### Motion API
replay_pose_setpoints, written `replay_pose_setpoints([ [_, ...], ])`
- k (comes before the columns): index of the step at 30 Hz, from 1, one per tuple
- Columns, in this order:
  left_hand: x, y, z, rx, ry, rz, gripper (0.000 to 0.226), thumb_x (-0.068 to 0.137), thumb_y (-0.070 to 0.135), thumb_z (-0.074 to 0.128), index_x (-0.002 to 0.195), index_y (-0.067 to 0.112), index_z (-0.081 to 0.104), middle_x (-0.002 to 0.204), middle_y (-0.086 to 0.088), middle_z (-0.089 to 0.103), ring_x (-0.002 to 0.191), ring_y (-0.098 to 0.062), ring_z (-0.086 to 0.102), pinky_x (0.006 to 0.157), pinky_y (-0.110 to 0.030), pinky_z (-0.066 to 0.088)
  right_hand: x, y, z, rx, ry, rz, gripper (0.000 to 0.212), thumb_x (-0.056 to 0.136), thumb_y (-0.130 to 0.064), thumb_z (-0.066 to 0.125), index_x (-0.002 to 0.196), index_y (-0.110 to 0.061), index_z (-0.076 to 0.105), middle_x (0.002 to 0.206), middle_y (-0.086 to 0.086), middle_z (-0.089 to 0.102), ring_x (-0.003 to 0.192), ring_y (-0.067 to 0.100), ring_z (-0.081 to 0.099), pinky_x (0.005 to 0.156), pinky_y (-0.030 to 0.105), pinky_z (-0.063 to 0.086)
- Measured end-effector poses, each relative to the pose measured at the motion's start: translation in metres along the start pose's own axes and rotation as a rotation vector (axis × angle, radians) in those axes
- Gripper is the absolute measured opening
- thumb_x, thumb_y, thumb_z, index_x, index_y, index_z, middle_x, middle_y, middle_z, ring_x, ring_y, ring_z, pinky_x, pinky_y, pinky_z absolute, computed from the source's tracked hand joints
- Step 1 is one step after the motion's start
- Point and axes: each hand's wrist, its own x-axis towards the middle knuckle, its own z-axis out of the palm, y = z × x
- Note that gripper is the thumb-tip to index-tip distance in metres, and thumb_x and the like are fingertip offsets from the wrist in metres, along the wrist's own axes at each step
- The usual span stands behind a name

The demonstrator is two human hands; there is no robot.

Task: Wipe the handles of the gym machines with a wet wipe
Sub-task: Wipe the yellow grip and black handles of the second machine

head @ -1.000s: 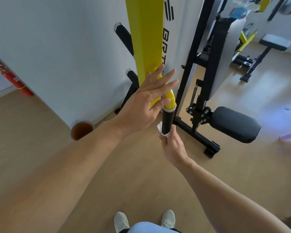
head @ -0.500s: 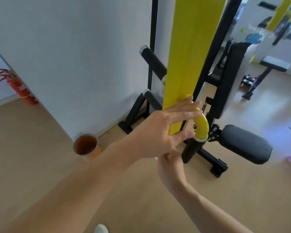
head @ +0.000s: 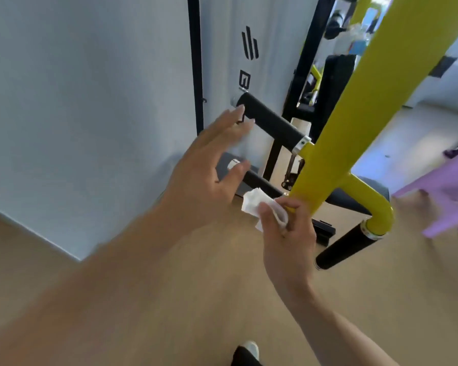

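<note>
A yellow machine arm [head: 354,107] slants down from the upper right. Three black foam handles branch from it: an upper handle [head: 270,121], a lower handle [head: 259,182] partly hidden by my hands, and a near handle [head: 344,247] hanging free at the lower right. My left hand [head: 209,180] is spread with straight fingers, its fingertips close to the upper handle's left end, holding nothing. My right hand [head: 288,233] grips a crumpled white wet wipe [head: 259,207] beside the yellow arm, just below the lower handle.
A white wall panel [head: 90,101] with a black frame post [head: 196,64] stands close on the left. A black padded seat [head: 365,196] lies behind the yellow arm. A purple object [head: 444,196] sits at the right edge. The floor is light wood.
My left hand has let go of the yellow arm and moved up left toward the upper handle. My right hand with the wipe has left the near handle. The view shifted left.
</note>
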Motion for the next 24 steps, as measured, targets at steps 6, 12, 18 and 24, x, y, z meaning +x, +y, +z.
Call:
replay_pose_setpoints([
  [6,0.053,-0.039,0.013,0.079,-0.12,0.142,0.057,0.101,0.029,0.05,0.155,0.023,0.034,0.166,0.006,0.026,0.156,-0.012,0.01,0.123,-0.049,0.027,0.045,-0.075,0.009,0.086,0.226,-0.713,0.009,0.093,-0.008,0.064,0.101,-0.004,0.066,0.104,-0.003,0.071,0.091,0.005,0.069,0.074,0.02,0.053],
  [12,0.072,-0.067,0.016,-0.069,-0.043,0.26,0.049,0.1,0.016,0.061,0.147,0.011,0.048,0.157,-0.002,0.044,0.151,-0.018,0.031,0.122,-0.03,0.031,0.104,-0.086,0.048,-0.621,0.146,-0.591,0.036,0.088,0.006,0.054,0.119,-0.005,0.069,0.12,0.011,0.069,0.125,0.031,0.056,0.106,0.04,0.045],
  [18,0.104,-0.084,0.015,-0.2,-0.053,0.249,0.037,0.102,0.021,0.056,0.139,0.016,0.058,0.148,0.0,0.055,0.142,-0.014,0.047,0.115,-0.048,0.041,0.106,-0.091,0.05,-1.169,-0.155,-0.29,0.078,0.096,-0.057,0.047,0.156,-0.013,0.023,0.159,0.003,0.032,0.148,0.022,0.026,0.122,0.043,0.016],
  [24,0.132,-0.101,0.012,-0.436,-0.167,0.237,0.025,0.099,0.02,0.061,0.122,0.017,0.07,0.131,0.0,0.069,0.127,-0.013,0.062,0.11,-0.046,0.048,0.101,-0.103,0.057,-1.327,-0.098,-0.084,0.078,0.099,-0.064,0.008,0.157,-0.012,0.018,0.161,0.006,0.026,0.15,0.024,0.019,0.123,0.044,0.008],
])
